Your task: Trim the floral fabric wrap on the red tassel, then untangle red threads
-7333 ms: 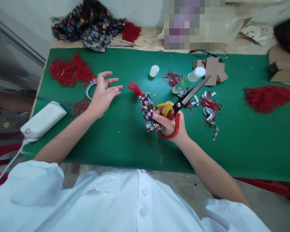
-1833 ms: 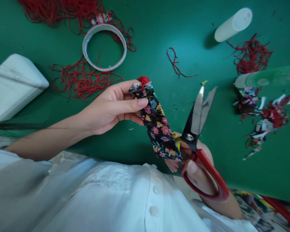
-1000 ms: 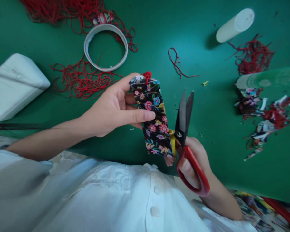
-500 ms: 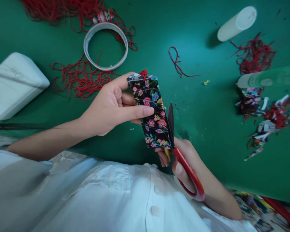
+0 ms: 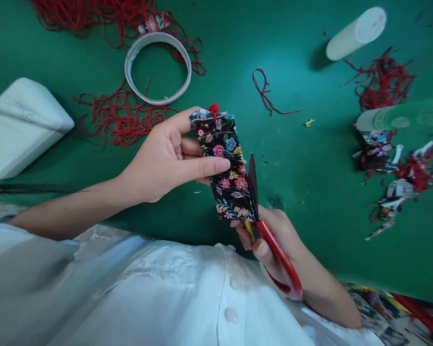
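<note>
Between thumb and fingers, my left hand (image 5: 169,161) grips a black floral fabric piece (image 5: 225,192), oblong, with a small red tuft at its top end. My right hand (image 5: 279,235) is closed around red-handled scissors (image 5: 279,259). Their dark blades lie along the fabric's right edge, tips pointing away from me. Part of the lower blade is hidden by the cloth. A bit of yellow shows by my right fingers, below the fabric's lower end.
Red cords (image 5: 124,117) lie in tangles at the left. A tape ring (image 5: 128,67) rests beside them, near a white box (image 5: 29,125). One cord loop (image 5: 263,89) lies ahead. At the right are a white cylinder (image 5: 350,41), a clear bottle (image 5: 400,115) and fabric scraps (image 5: 400,187).
The scissors have shifted slightly left, their blades closing toward the fabric's edge, and my right thumb has moved with the handle. My left hand and the fabric hold nearly still.
</note>
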The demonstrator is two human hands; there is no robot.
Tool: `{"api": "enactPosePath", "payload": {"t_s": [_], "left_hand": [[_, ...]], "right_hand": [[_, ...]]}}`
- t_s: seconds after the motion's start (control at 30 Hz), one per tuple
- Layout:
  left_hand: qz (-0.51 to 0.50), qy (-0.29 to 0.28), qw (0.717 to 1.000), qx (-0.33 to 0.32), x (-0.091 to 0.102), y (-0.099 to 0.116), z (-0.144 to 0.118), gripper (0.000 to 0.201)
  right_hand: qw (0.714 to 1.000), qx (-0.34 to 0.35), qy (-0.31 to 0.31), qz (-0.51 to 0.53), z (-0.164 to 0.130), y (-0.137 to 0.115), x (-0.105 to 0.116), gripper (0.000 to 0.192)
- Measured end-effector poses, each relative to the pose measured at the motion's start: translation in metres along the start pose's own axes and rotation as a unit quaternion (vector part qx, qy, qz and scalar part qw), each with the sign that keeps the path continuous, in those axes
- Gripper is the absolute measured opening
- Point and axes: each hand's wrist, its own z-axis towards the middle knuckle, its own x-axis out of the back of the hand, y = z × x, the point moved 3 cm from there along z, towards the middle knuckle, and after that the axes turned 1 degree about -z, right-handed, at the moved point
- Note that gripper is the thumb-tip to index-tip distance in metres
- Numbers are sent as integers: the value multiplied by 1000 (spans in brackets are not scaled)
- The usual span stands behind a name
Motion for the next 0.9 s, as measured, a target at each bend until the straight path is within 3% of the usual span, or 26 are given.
{"api": "enactPosePath", "payload": {"t_s": [0.1, 0.67, 0.9], "left_hand": [[12, 15, 1000, -6, 0, 1, -1, 37], [9, 31, 999, 11, 1, -2, -1, 39], [-17, 15, 1000, -1, 0, -3, 0, 38]], "right_hand": [[1000, 6, -24, -2, 1, -1, -2, 55], [1000, -17, -7, -19, 1, 3, -5, 56], [999, -19, -14, 39, 1, 3, -5, 58]]}}
